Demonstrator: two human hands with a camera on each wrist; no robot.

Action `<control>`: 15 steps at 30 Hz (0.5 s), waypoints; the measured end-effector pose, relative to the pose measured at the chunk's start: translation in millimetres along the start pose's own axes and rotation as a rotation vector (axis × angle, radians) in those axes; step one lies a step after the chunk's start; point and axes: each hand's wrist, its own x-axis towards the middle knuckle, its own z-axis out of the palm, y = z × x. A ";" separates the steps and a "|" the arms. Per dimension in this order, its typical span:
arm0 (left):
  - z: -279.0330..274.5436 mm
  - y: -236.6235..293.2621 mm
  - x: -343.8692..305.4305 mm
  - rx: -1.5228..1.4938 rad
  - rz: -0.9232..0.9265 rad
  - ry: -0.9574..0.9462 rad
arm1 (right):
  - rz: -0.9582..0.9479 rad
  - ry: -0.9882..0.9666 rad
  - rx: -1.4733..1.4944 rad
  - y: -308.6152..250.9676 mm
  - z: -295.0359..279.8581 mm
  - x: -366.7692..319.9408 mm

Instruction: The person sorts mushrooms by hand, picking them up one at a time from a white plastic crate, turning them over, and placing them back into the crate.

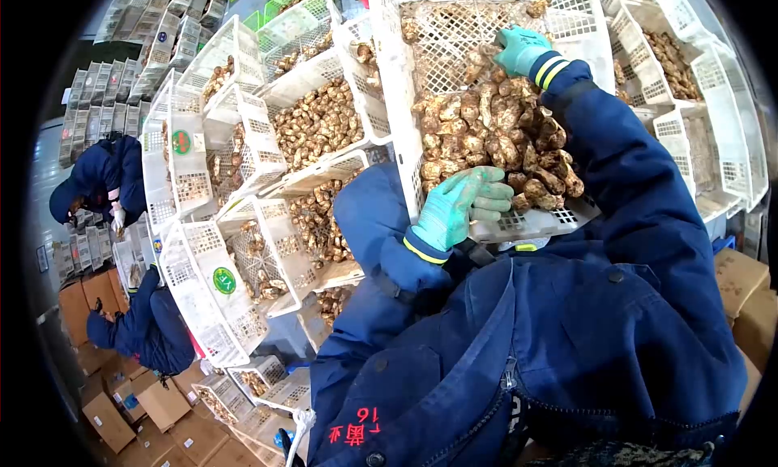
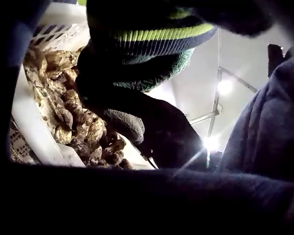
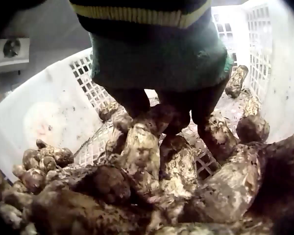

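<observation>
Brown and cream mushrooms lie heaped in the near half of a white perforated basket. At the far side of the heap, my gloved right hand has its fingers bent down around a few mushrooms; the right wrist view shows the fingers of this hand among upright mushrooms. My left hand, in a teal glove, is at the near left edge of the heap with fingers loosely extended and nothing held. In the left wrist view the left hand is mostly dark beside the mushrooms.
More white baskets with mushrooms stand on the left, others on the right. Two people in blue, one farther and one nearer, are at the far left. Cardboard boxes lie at the lower left.
</observation>
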 end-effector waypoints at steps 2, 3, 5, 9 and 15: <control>-1.2 -1.1 0.4 -0.011 0.005 -0.019 | 0.023 -0.029 0.237 18.0 25.8 14.8; -0.5 -0.5 -0.6 -0.011 0.015 -0.023 | -0.021 0.008 0.333 17.5 20.4 0.6; -1.7 -0.5 -1.6 -0.022 0.033 -0.040 | 0.012 0.010 0.531 11.1 -2.5 -37.6; -5.3 -9.4 3.8 -0.062 0.105 -0.027 | -0.025 0.050 1.130 28.8 18.9 -78.5; 14.1 -6.9 15.4 -0.134 0.305 0.063 | -0.204 -0.056 1.100 -29.3 11.6 -191.5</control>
